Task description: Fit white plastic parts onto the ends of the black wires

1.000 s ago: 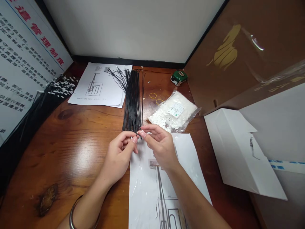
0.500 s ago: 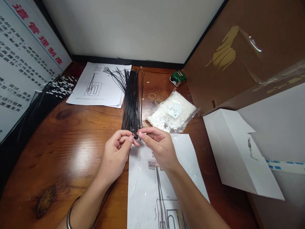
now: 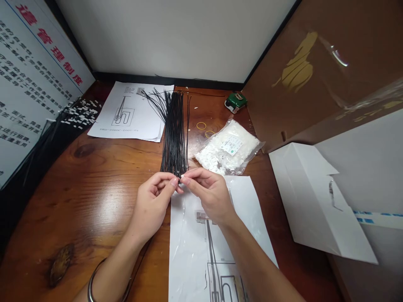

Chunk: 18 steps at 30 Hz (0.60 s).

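My left hand (image 3: 155, 201) is closed in a pinch on the end of a thin black wire (image 3: 141, 262), which trails down past my wrist. Facing it, my right hand (image 3: 209, 191) pinches a tiny white connector housing (image 3: 182, 177) between thumb and forefinger. The fingertips of both hands nearly touch, so the exact contact between wire and housing is hidden. Just beyond them lies a bundle of black wires (image 3: 174, 130) on the wooden table. To its right rests a clear bag of small white connector housings (image 3: 231, 147), some spilling at its near corner.
Under my right forearm lies a printed drawing (image 3: 252, 209); more drawing sheets (image 3: 107, 113) are at the back left. White-tipped black wires (image 3: 47, 130) lie along the left. A green tape measure (image 3: 235, 102), yellow rubber bands (image 3: 200, 125) and a white box (image 3: 311, 197) are also here.
My right fingertips have shifted slightly left, bringing the white connector housing closer to my left fingertips. Both hands keep their pinch.
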Each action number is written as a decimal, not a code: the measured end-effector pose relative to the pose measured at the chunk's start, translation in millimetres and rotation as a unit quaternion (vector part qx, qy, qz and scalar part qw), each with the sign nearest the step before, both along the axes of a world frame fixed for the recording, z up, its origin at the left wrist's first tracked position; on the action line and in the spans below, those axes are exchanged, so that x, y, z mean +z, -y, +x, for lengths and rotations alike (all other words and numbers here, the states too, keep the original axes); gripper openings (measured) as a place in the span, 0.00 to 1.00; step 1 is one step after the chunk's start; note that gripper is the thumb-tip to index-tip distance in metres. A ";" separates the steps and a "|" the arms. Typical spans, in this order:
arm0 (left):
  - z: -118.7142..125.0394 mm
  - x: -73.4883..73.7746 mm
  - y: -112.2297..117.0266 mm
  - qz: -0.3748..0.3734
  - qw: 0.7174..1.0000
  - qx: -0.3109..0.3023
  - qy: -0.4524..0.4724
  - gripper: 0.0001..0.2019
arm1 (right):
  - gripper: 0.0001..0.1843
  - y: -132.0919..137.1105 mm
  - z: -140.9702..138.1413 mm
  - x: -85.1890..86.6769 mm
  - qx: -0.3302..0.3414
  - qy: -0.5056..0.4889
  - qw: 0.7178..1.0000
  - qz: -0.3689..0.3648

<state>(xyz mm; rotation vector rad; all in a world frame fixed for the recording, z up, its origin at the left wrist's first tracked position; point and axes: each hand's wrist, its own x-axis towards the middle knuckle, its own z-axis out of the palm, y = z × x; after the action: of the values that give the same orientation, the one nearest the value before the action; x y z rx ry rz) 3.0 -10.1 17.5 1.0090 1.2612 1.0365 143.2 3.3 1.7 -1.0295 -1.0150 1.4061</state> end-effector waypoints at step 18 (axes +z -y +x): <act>0.5 2.0 2.7 -0.001 0.998 -0.044 -0.049 0.11 | 0.03 -3.2 2.7 -1.2 -0.119 -0.064 0.990 -0.032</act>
<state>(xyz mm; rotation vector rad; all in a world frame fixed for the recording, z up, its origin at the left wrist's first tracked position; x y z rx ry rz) 3.5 -12.7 19.5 1.1152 1.2844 0.9284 146.0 6.4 0.5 -1.0564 -0.7322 1.2971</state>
